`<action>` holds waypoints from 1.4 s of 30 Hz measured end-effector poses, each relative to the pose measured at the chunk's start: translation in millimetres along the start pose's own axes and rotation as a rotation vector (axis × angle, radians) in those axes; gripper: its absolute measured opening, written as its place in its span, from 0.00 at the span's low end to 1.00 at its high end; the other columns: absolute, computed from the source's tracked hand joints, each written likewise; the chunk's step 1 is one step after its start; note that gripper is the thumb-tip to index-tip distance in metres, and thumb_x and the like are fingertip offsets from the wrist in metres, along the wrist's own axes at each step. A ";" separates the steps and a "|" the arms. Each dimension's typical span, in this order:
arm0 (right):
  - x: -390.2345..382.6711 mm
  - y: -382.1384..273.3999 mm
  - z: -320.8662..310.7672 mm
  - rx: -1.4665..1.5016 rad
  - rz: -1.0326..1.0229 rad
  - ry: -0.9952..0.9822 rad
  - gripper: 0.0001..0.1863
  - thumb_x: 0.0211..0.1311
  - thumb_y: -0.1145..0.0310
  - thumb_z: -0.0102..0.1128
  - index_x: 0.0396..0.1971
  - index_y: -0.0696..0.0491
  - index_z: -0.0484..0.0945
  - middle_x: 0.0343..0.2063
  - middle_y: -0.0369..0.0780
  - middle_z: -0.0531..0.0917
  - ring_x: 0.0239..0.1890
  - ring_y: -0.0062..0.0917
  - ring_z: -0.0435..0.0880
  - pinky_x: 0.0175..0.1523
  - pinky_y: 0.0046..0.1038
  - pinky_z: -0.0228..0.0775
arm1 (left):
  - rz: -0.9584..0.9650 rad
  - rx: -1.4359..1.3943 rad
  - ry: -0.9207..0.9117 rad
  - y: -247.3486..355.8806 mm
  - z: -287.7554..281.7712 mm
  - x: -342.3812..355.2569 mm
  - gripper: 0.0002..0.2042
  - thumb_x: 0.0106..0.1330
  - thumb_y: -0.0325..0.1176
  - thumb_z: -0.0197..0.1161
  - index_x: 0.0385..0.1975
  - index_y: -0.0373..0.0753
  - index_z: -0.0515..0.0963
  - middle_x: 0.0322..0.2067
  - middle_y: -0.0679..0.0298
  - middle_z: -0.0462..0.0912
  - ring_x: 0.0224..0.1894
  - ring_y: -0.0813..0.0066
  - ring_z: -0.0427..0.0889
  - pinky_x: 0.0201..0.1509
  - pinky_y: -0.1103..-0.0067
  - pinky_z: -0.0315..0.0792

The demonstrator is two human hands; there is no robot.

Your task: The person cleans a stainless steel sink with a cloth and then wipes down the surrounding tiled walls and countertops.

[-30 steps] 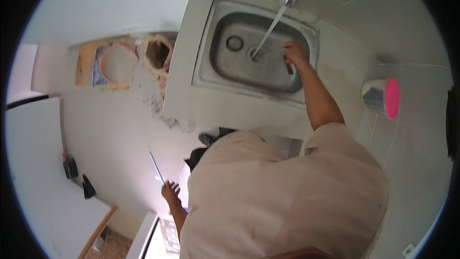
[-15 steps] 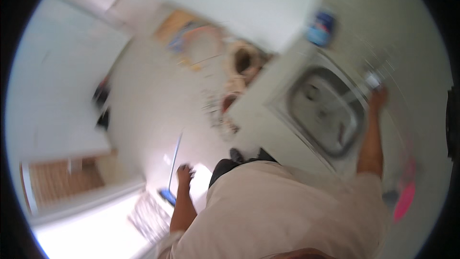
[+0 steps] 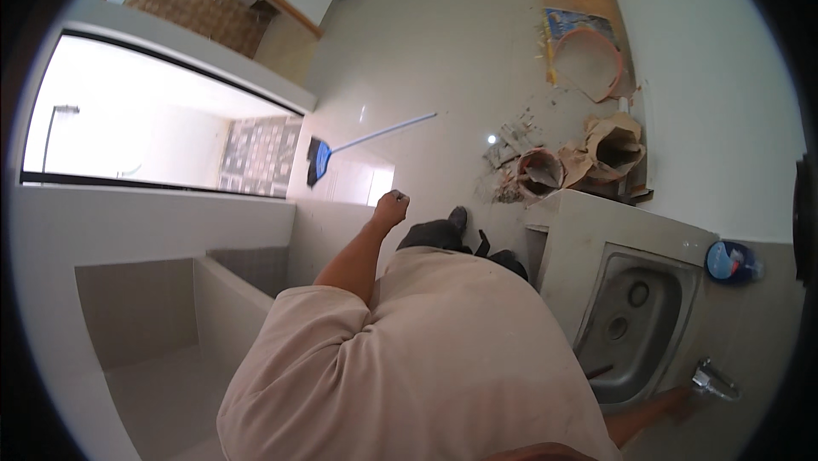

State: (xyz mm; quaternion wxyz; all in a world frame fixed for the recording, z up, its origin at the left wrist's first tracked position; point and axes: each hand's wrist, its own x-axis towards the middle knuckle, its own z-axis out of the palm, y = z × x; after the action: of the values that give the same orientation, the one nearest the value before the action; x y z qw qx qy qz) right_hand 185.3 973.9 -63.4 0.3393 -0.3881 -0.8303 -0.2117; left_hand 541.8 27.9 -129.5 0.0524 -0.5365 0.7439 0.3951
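Observation:
My left hand [image 3: 391,208] is held out at my left side with its fingers curled in; whether something small is inside them is hidden. On the counter to my right, my right hand [image 3: 680,401] is beside the chrome faucet [image 3: 716,381], at its near end. Motion smears those fingers, so I cannot tell whether they grip it. The metal sink [image 3: 635,333] lies in front of the faucet, with a drain [image 3: 617,328], a round thing [image 3: 638,293] and a thin dark piece [image 3: 600,372] in it.
A blue container [image 3: 733,262] stands at the counter's far right corner. On the floor lie a blue broom [image 3: 319,161], an open paper sack [image 3: 615,141], a bucket [image 3: 541,171], rubble [image 3: 509,148] and a hoop-like orange rim [image 3: 588,65]. A low wall [image 3: 234,295] is at my left.
My view has turned left, so the sink and faucet now appear lower right and the broom nearer the middle. My right hand stays by the faucet. The left fingers look more curled.

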 end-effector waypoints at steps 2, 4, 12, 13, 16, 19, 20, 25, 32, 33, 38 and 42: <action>-41.3 -12.9 -31.3 0.413 0.014 -0.138 0.24 0.70 0.55 0.57 0.58 0.54 0.79 0.51 0.47 0.84 0.54 0.37 0.83 0.61 0.44 0.72 | -0.068 -0.045 -0.019 4.3 -0.5 -12.4 0.16 0.68 0.41 0.58 0.39 0.31 0.82 0.27 0.49 0.86 0.29 0.57 0.86 0.39 0.65 0.80; -99.7 -29.1 -65.3 0.803 0.230 -0.657 0.21 0.69 0.57 0.60 0.53 0.57 0.81 0.47 0.50 0.85 0.49 0.40 0.85 0.55 0.44 0.75 | -0.155 -0.083 -0.027 -15.2 -7.6 -30.3 0.16 0.67 0.40 0.59 0.41 0.31 0.82 0.25 0.52 0.85 0.24 0.63 0.85 0.36 0.67 0.80; -177.0 -49.6 -168.0 0.350 -0.615 -0.759 0.19 0.68 0.55 0.64 0.42 0.57 0.86 0.38 0.50 0.86 0.40 0.42 0.86 0.45 0.44 0.76 | -0.233 -0.029 -0.183 -48.6 -7.1 -10.2 0.20 0.65 0.43 0.62 0.46 0.32 0.84 0.47 0.43 0.86 0.52 0.48 0.85 0.58 0.63 0.77; -182.1 -65.2 -181.6 0.372 -0.641 -0.758 0.19 0.68 0.55 0.64 0.42 0.57 0.86 0.38 0.50 0.86 0.40 0.42 0.86 0.45 0.44 0.76 | -0.265 -0.070 -0.173 -52.6 -2.3 0.5 0.21 0.65 0.44 0.62 0.47 0.33 0.84 0.48 0.44 0.86 0.53 0.46 0.84 0.59 0.63 0.77; -177.0 -110.4 -276.5 0.435 -0.570 -0.665 0.24 0.71 0.60 0.63 0.60 0.59 0.76 0.51 0.52 0.82 0.53 0.48 0.82 0.52 0.42 0.76 | -0.237 -0.150 -0.129 -58.2 -4.1 9.0 0.21 0.66 0.45 0.62 0.48 0.33 0.83 0.48 0.44 0.86 0.53 0.46 0.84 0.60 0.63 0.75; -183.1 -183.0 -336.0 0.735 -0.403 -0.510 0.18 0.74 0.62 0.60 0.55 0.57 0.80 0.45 0.51 0.83 0.50 0.48 0.83 0.54 0.43 0.76 | -0.185 -0.174 -0.084 -79.1 -23.9 -1.8 0.20 0.67 0.44 0.62 0.47 0.33 0.83 0.48 0.44 0.85 0.53 0.46 0.84 0.60 0.63 0.75; -178.9 -211.7 -343.9 0.917 -0.513 -0.413 0.17 0.75 0.61 0.58 0.54 0.56 0.81 0.45 0.50 0.84 0.49 0.46 0.84 0.54 0.42 0.77 | -0.206 -0.174 -0.085 -87.6 -26.5 0.9 0.20 0.67 0.45 0.62 0.47 0.34 0.83 0.48 0.44 0.85 0.52 0.46 0.84 0.60 0.63 0.75; -202.8 -332.6 -493.2 1.389 -0.687 -0.675 0.20 0.73 0.58 0.62 0.56 0.55 0.80 0.50 0.49 0.84 0.46 0.36 0.86 0.44 0.36 0.80 | -0.288 -0.239 -0.039 -146.0 -50.8 -0.5 0.19 0.70 0.45 0.61 0.40 0.31 0.83 0.38 0.44 0.87 0.45 0.49 0.86 0.53 0.61 0.78; -306.6 -463.0 -569.5 1.417 -0.484 -1.584 0.25 0.70 0.67 0.65 0.63 0.57 0.71 0.52 0.46 0.81 0.50 0.35 0.82 0.51 0.38 0.79 | -0.633 -0.263 0.012 -218.3 -122.0 -42.6 0.18 0.72 0.46 0.59 0.43 0.34 0.83 0.46 0.45 0.86 0.50 0.50 0.85 0.55 0.61 0.77; -324.6 -479.7 -571.6 1.410 -0.519 -1.605 0.25 0.70 0.67 0.65 0.63 0.57 0.71 0.52 0.46 0.81 0.50 0.35 0.82 0.51 0.38 0.79 | -0.720 -0.315 -0.027 -232.2 -127.3 -51.9 0.19 0.72 0.46 0.58 0.48 0.36 0.82 0.48 0.45 0.85 0.53 0.50 0.84 0.57 0.61 0.76; -425.6 -572.4 -553.6 1.099 -0.150 -2.305 0.23 0.68 0.71 0.66 0.61 0.56 0.72 0.48 0.44 0.82 0.47 0.33 0.82 0.47 0.37 0.78 | -0.550 -0.370 0.019 -262.0 -113.8 -65.5 0.24 0.73 0.47 0.57 0.62 0.39 0.76 0.57 0.45 0.81 0.61 0.47 0.79 0.65 0.63 0.73; -483.8 -618.7 -570.0 0.915 -1.042 -1.643 0.23 0.66 0.69 0.68 0.58 0.53 0.73 0.43 0.41 0.82 0.44 0.28 0.81 0.42 0.32 0.76 | -0.556 -0.544 -0.113 -247.7 -104.3 -45.2 0.29 0.74 0.56 0.53 0.65 0.40 0.74 0.66 0.44 0.72 0.68 0.47 0.72 0.71 0.63 0.65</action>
State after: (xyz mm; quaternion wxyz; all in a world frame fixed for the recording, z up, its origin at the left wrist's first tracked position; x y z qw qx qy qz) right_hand 151.8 4.2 -82.3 -0.3417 0.1543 -0.8677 0.3265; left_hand 804.7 -32.9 -167.3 0.0543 -0.6893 0.4340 0.5776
